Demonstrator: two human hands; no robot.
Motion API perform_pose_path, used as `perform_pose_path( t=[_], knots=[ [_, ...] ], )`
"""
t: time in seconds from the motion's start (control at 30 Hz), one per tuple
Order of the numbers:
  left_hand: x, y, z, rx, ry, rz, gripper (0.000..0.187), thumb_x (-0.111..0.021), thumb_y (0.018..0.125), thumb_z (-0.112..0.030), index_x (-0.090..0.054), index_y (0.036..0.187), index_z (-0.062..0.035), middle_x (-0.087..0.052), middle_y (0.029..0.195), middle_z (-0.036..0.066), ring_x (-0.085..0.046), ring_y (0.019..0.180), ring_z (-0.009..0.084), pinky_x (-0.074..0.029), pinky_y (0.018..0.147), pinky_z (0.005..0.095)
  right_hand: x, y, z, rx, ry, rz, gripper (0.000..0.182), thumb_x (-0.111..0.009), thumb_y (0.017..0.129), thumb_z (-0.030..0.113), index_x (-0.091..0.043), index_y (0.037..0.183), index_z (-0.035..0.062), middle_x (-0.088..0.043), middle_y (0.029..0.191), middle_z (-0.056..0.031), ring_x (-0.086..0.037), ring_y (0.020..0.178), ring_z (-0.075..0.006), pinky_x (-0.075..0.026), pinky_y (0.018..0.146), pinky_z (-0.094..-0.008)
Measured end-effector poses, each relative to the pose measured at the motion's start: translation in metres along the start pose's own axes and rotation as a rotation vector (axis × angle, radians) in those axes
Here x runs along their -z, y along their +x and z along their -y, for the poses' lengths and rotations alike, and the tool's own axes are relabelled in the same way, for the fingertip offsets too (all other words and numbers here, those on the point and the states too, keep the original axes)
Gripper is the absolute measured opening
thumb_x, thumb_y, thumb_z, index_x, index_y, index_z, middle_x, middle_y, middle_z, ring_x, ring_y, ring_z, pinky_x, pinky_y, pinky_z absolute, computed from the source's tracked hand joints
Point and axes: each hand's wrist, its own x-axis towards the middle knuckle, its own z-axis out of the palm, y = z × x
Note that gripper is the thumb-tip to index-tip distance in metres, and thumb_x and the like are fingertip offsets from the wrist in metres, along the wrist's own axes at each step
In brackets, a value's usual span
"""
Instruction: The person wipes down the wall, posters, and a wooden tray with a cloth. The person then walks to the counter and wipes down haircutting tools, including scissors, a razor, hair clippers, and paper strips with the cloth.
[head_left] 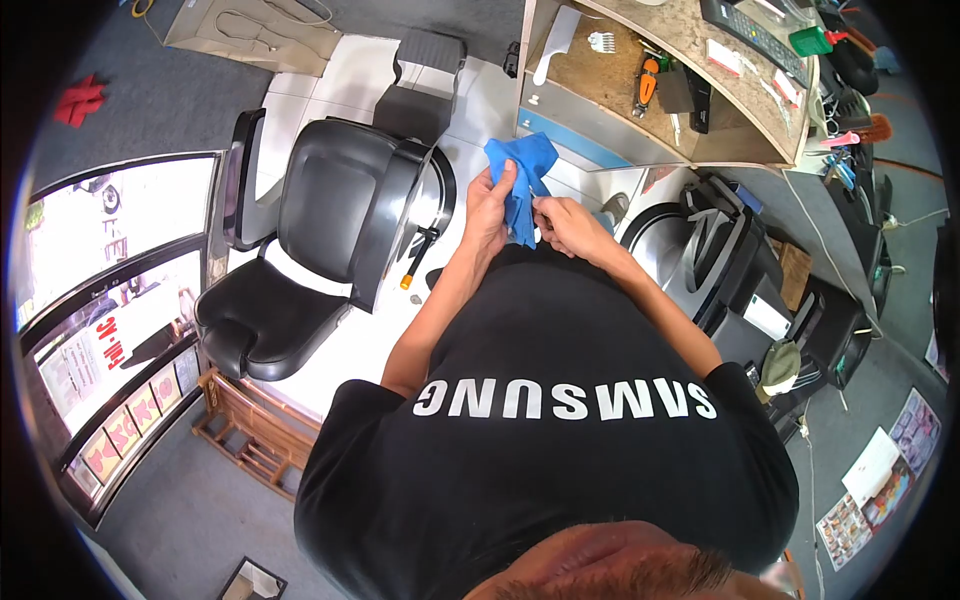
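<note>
**Two hands work a blue cloth in front of a barber's chair**

Seen from a head-worn camera looking down, a person in a black T-shirt with white lettering holds a crumpled bright blue fabric cloth point(522, 180) up in front of the chest with both hands. The left hand point(490, 205) is closed around the cloth's left edge, fingers wrapped over the upper part. The right hand point(563, 222) pinches the lower right edge of the same cloth, fingertips closed on the fabric. The cloth hangs bunched between the two grips, its top corner rising above the left hand's knuckles.

The step in hand looks like gathering or straightening the cloth, each hand taking its own edge. By this view, the next move would call for both grips to hold firm while the hands draw apart evenly, so the fabric opens without slipping.

Just left of the left hand, and slightly below it, stands a black padded leather barber chair point(330, 210) on white floor tiles. Above and to the right of the hands runs a wooden counter shelf point(620, 85) with an orange-and-black hair clipper point(648, 82) lying on it.
</note>
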Motion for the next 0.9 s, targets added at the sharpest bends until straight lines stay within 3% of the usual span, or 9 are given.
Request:
perform_pose_path(
  t=[0.17,0.3,0.37,0.4,0.43,0.57,0.63,0.7,0.9],
  knots=[
    [0.014,0.018,0.007,-0.071,-0.081,-0.121,0.029,-0.067,0.102,-0.032,-0.068,0.112,-0.0047,-0.073,0.099,0.004,-0.067,0.084,0.0118,-0.055,0.076,0.0302,0.011,-0.021,-0.001,0.124,-0.258,-0.066,0.047,-0.042,0.101,0.037,-0.064,0.083,-0.0002,-0.053,0.060,-0.0043,-0.050,0.049,-0.0157,-0.042,0.049,-0.0314],
    [0.054,0.041,-0.011,-0.120,-0.141,-0.240,0.033,-0.069,0.101,-0.035,-0.067,0.116,-0.0054,-0.073,0.106,0.005,-0.068,0.091,0.0157,-0.056,0.083,0.0348,0.044,-0.072,0.019,0.075,-0.139,-0.074,0.039,-0.043,0.100,0.029,-0.071,0.100,0.0020,-0.057,0.063,-0.0034,-0.055,0.053,-0.0125,-0.045,0.052,-0.0290],
    [0.066,0.037,-0.022,-0.153,-0.086,-0.221,0.035,-0.068,0.101,-0.034,-0.066,0.119,-0.0045,-0.072,0.110,0.006,-0.068,0.096,0.0161,-0.055,0.086,0.0346,0.079,-0.096,0.008,0.328,-0.186,-0.218,0.036,-0.041,0.101,0.024,-0.068,0.096,0.0012,-0.064,0.077,-0.0025,-0.054,0.060,-0.0062,-0.043,0.052,-0.0236],
    [0.075,0.037,-0.023,-0.146,-0.101,-0.194,0.034,-0.068,0.101,-0.033,-0.065,0.119,-0.0042,-0.072,0.108,0.006,-0.067,0.095,0.0159,-0.055,0.085,0.0340,0.095,-0.116,0.019,0.350,-0.207,-0.352,0.035,-0.046,0.101,0.024,-0.072,0.114,0.0046,-0.062,0.071,0.0011,-0.055,0.059,-0.0075,-0.046,0.054,-0.0261],
    [0.074,0.034,-0.026,-0.131,-0.090,-0.194,0.033,-0.068,0.102,-0.032,-0.065,0.119,-0.0044,-0.072,0.107,0.005,-0.067,0.093,0.0159,-0.055,0.085,0.0339,0.118,-0.129,0.009,0.444,-0.201,-0.559,0.034,-0.050,0.101,0.022,-0.072,0.120,0.0049,-0.064,0.074,0.0014,-0.055,0.063,-0.0065,-0.045,0.056,-0.0242],
    [0.062,0.027,-0.027,-0.085,-0.044,-0.200,0.028,-0.068,0.102,-0.031,-0.066,0.114,-0.0065,-0.071,0.102,0.003,-0.067,0.088,0.0139,-0.056,0.080,0.0325,0.185,-0.218,0.049,0.514,-0.256,-1.347,0.035,-0.065,0.101,0.030,-0.074,0.121,0.0040,-0.066,0.087,0.0000,-0.052,0.073,-0.0068,-0.042,0.065,-0.0242],
    [0.062,0.034,-0.016,-0.084,-0.026,-0.182,0.025,-0.068,0.102,-0.031,-0.067,0.111,-0.0077,-0.071,0.099,0.002,-0.066,0.085,0.0121,-0.055,0.077,0.0310,0.217,-0.250,0.067,0.532,-0.632,-1.653,0.036,-0.066,0.101,0.031,-0.074,0.126,0.0061,-0.071,0.094,-0.0024,-0.057,0.081,-0.0103,-0.048,0.074,-0.0281],
    [0.046,0.031,-0.011,-0.061,0.001,-0.189,0.021,-0.068,0.102,-0.030,-0.067,0.107,-0.0097,-0.071,0.094,0.000,-0.065,0.080,0.0094,-0.054,0.073,0.0285,0.253,-0.280,0.073,0.245,-0.964,-1.718,0.034,-0.062,0.103,0.035,-0.073,0.130,0.0176,-0.073,0.103,-0.0066,-0.064,0.085,-0.0144,-0.050,0.082,-0.0301],
    [0.021,0.029,0.002,-0.034,0.063,-0.030,0.030,-0.069,0.101,-0.032,-0.067,0.111,-0.0035,-0.071,0.096,0.001,-0.065,0.082,0.0094,-0.055,0.075,0.0286,0.296,-0.283,0.111,0.093,-1.221,-1.355,0.029,-0.063,0.101,0.030,-0.075,0.119,0.0095,-0.074,0.105,-0.0147,-0.072,0.094,-0.0266,-0.053,0.084,-0.0343]
  ],
)
